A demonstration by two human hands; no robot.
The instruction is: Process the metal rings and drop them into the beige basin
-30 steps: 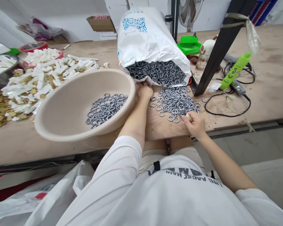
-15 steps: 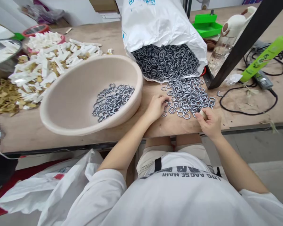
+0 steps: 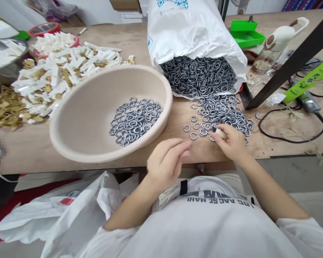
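Find small, round, grey metal rings [image 3: 223, 111] piled on the brown wooden tabletop [image 3: 177, 123] below the mouth of a printed white plastic bag [image 3: 188, 36], with more inside a wide beige plastic basin [image 3: 78, 118]. Note left hand [image 3: 167, 159] near the basin, grip pinched together, grey speck at the tips too small to identify; right hand [image 3: 231, 141] at the pile, grip clamped on a cream block with dark tip [image 3: 221, 134]. Could scatter rings over the near edge by sweeping too hard, or start another spill by bumping the bag.
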